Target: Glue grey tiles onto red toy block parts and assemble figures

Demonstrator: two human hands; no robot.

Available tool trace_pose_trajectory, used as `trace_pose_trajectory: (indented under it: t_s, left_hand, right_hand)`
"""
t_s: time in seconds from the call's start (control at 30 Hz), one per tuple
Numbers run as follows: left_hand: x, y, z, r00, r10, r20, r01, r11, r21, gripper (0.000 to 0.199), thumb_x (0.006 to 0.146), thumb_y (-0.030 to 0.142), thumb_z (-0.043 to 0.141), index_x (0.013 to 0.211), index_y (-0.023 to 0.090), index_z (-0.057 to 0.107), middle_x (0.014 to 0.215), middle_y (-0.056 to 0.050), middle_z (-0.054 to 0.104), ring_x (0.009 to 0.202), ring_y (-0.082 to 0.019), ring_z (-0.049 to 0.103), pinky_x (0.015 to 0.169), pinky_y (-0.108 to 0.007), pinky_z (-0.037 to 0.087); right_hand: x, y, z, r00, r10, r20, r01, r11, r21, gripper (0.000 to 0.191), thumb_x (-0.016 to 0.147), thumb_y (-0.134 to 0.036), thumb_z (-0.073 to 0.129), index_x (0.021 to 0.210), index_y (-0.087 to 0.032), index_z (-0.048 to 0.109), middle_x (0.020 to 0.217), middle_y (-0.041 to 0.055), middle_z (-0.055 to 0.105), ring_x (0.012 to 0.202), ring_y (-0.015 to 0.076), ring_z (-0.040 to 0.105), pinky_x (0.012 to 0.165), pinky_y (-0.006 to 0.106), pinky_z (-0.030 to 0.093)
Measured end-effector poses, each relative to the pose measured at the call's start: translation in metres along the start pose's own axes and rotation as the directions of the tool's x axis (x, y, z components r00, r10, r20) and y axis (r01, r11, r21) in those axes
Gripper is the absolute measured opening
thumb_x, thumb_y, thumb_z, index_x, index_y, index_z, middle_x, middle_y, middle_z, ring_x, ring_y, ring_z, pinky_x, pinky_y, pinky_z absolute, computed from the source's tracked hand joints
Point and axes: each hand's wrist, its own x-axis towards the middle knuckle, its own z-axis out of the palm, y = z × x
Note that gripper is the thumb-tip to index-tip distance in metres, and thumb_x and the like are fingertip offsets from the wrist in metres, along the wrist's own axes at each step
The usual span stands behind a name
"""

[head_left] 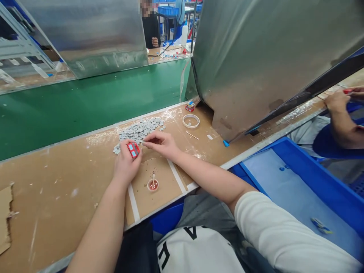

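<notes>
My left hand (126,161) is closed around a small red toy vehicle (133,150) with light-blue panels and grey parts, held just above the bench. To its right, my right hand (162,145) is pinched, its fingertips close to the toy; what they hold, if anything, is too small to make out. Behind both hands lies a heap of small flat grey pieces (139,129) spread on the brown board. Nearer to me stands a little round cup (152,185) of reddish liquid with a thin stick in it.
On the bench (65,182) are a tape roll (191,121), a cotton swab (192,135) and another red and blue toy (190,106). Metal panels (256,68) rise beyond and at right. A blue tray (301,189) sits to my right. Co-workers are across and at far right.
</notes>
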Motion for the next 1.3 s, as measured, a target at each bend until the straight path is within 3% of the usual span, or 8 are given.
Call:
trace_pose_trajectory:
  t_s: [0.17, 0.3, 0.43, 0.8, 0.9, 1.1, 1.3]
  left_hand:
    - [-0.001, 0.0, 0.001, 0.998, -0.027, 0.059, 0.02, 0.993, 0.12, 0.041, 0.094, 0.047, 0.069, 0.125, 0.026, 0.052, 0.107, -0.01, 0.073, 0.08, -0.031, 0.071, 0.068, -0.035, 0.045]
    - [-0.001, -0.001, 0.003, 0.998, -0.007, 0.058, -0.002, 0.988, 0.155, 0.041, 0.092, 0.045, 0.069, 0.126, 0.026, 0.053, 0.11, -0.011, 0.074, 0.079, -0.032, 0.072, 0.066, -0.035, 0.043]
    - [-0.001, -0.002, 0.004, 0.999, 0.009, 0.048, -0.017, 0.985, 0.171, 0.043, 0.09, 0.044, 0.07, 0.126, 0.026, 0.054, 0.113, -0.011, 0.074, 0.08, -0.032, 0.072, 0.065, -0.035, 0.043]
    - [0.001, -0.001, 0.01, 0.999, 0.03, 0.009, -0.03, 0.999, -0.013, 0.044, 0.09, 0.047, 0.076, 0.121, 0.026, 0.053, 0.114, -0.008, 0.072, 0.079, -0.023, 0.068, 0.067, -0.032, 0.046]
    - [0.001, 0.001, 0.008, 1.0, 0.014, 0.028, -0.015, 0.999, 0.035, 0.045, 0.092, 0.051, 0.074, 0.121, 0.026, 0.051, 0.112, -0.008, 0.071, 0.081, -0.025, 0.07, 0.068, -0.033, 0.046]
    - [0.001, 0.002, 0.004, 0.998, 0.009, 0.06, -0.018, 0.989, 0.145, 0.044, 0.094, 0.049, 0.074, 0.125, 0.027, 0.051, 0.115, -0.01, 0.072, 0.086, -0.031, 0.073, 0.073, -0.036, 0.048]
    - [0.001, 0.002, 0.006, 0.998, 0.041, 0.043, -0.046, 0.988, 0.144, 0.043, 0.094, 0.046, 0.073, 0.126, 0.025, 0.052, 0.117, -0.011, 0.073, 0.087, -0.031, 0.074, 0.072, -0.036, 0.049]
  right_hand:
    - [-0.002, -0.009, -0.001, 0.996, -0.029, 0.079, 0.03, 1.0, -0.007, 0.02, 0.097, -0.038, 0.081, 0.102, -0.018, 0.082, 0.104, 0.0058, 0.082, 0.094, 0.0153, 0.073, 0.089, 0.032, 0.063]
    - [-0.004, -0.012, -0.002, 0.985, -0.126, 0.115, 0.134, 0.989, -0.068, 0.013, 0.1, -0.03, 0.077, 0.102, -0.019, 0.083, 0.103, 0.0053, 0.081, 0.094, 0.0148, 0.072, 0.089, 0.03, 0.062]
    - [-0.004, -0.008, 0.001, 0.981, -0.142, 0.134, 0.162, 0.974, -0.158, 0.012, 0.103, -0.029, 0.075, 0.104, -0.02, 0.083, 0.108, 0.0058, 0.078, 0.096, 0.015, 0.071, 0.086, 0.028, 0.061]
    - [-0.004, -0.008, -0.001, 0.945, -0.265, 0.194, 0.305, 0.927, -0.219, 0.016, 0.11, -0.025, 0.065, 0.108, -0.021, 0.081, 0.115, 0.0054, 0.072, 0.107, 0.0164, 0.069, 0.103, 0.034, 0.058]
    - [-0.004, -0.01, 0.001, 0.948, -0.271, 0.169, 0.301, 0.934, -0.191, 0.015, 0.109, -0.022, 0.065, 0.107, -0.019, 0.079, 0.112, 0.0055, 0.074, 0.104, 0.0163, 0.069, 0.099, 0.033, 0.059]
    - [-0.001, -0.012, -0.002, 0.973, -0.165, 0.159, 0.191, 0.968, -0.162, 0.008, 0.105, -0.023, 0.071, 0.102, -0.018, 0.077, 0.103, 0.0031, 0.077, 0.097, 0.015, 0.069, 0.087, 0.027, 0.058]
    - [-0.003, -0.013, 0.0, 0.966, -0.197, 0.168, 0.228, 0.953, -0.198, 0.011, 0.105, -0.017, 0.067, 0.099, -0.016, 0.076, 0.101, 0.0041, 0.072, 0.097, 0.016, 0.067, 0.089, 0.029, 0.056]
